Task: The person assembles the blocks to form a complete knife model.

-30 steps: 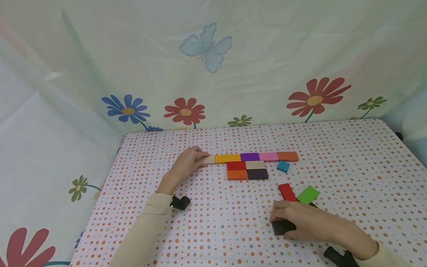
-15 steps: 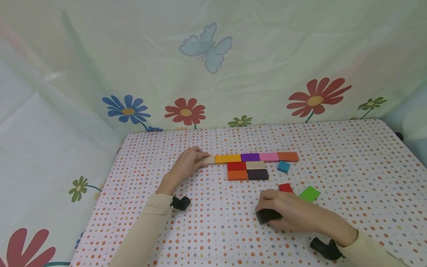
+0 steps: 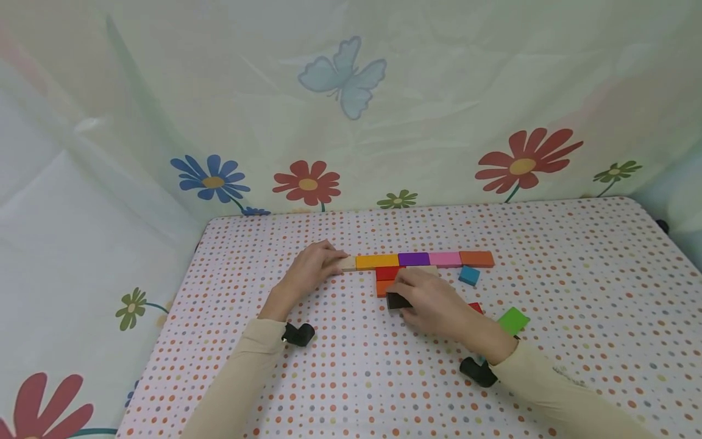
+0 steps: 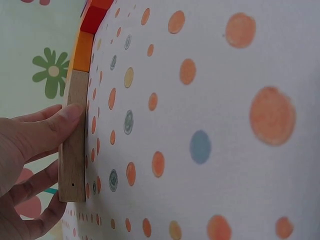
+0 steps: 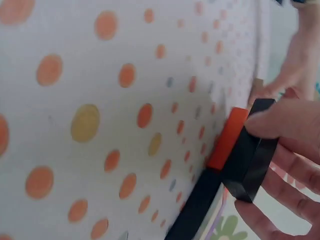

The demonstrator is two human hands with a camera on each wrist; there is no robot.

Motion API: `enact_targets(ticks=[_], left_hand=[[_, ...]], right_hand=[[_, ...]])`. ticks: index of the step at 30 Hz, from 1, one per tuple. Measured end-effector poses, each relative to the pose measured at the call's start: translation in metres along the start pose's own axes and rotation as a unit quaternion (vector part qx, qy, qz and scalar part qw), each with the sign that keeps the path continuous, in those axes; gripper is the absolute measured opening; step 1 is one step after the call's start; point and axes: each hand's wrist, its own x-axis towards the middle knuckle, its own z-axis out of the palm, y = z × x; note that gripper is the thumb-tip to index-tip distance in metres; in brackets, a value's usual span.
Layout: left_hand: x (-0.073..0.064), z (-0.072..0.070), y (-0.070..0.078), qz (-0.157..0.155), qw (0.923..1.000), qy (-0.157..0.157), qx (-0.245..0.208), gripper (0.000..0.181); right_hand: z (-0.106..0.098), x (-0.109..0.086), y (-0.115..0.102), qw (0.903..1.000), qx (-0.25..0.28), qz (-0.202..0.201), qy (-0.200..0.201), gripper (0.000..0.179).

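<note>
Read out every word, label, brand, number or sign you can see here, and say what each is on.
None readable: no lettering shows on the blocks, the table or the backdrop, just a butterfly, flowers and dots.
Right sleeve: faint marks, too small to tell whether they are writing.

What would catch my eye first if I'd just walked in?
Probably the bright row of blocks across the dotted table, with the left hand holding a pale wooden block at its left end. Just nearer the viewer, the right hand grips a black block by an orange one. Behind, a large pale-blue butterfly decorates the backdrop.
</note>
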Motion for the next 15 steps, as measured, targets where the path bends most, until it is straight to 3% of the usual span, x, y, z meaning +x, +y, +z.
enact_targets(ticks=[15], left_hand=[[-0.001,-0.002,0.003,0.005,1.0,0.002,-0.004,0.036]], right_hand=[[0.016,0.012,-0.01,0.9991,-0.02,0.019,-0.033,0.033]])
